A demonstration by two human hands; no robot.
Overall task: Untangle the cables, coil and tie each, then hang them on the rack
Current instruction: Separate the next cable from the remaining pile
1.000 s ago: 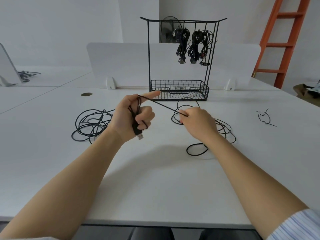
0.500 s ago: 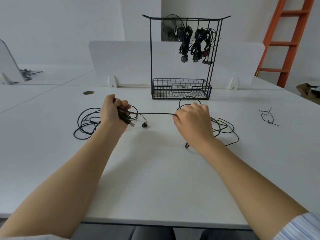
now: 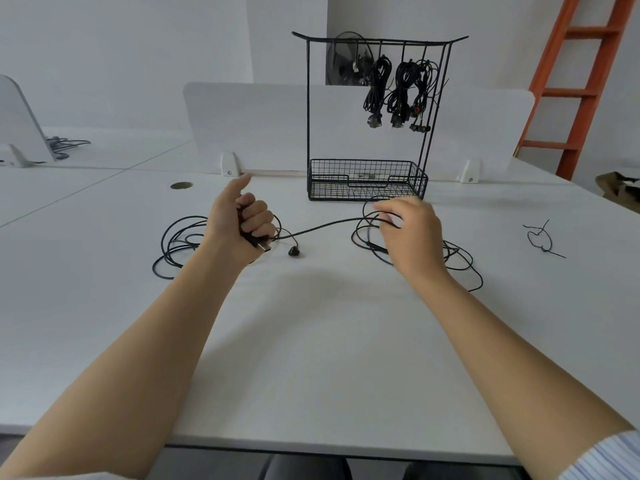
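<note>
Head view: one cable runs between your hands

Your left hand [image 3: 239,220] is a fist with the thumb up. Its fingers are curled round a bunch of the black cable [image 3: 322,225], and the USB plug [image 3: 263,245] pokes out below the little finger. From that fist the cable runs across to your right hand [image 3: 412,233], where the fingers are half bent over it. You cannot tell from this angle whether they pinch it.

Loose loops [image 3: 173,244] lie on the table behind your left wrist, and more loops [image 3: 460,258] lie under and outside your right hand. An earbud [image 3: 294,251] lies between your hands, nearer the left.

Both hands are over a white table [image 3: 311,341]. Beyond your right hand's fingertips stands the black wire rack [image 3: 381,39] with a basket [image 3: 367,181] at its foot. Coiled cables [image 3: 377,84] hang from its top bar. A white divider panel [image 3: 259,123] stands behind it. Well outside your right hand lies a small knotted tie [image 3: 540,239], and an orange ladder [image 3: 585,91] leans at the far wall.
</note>
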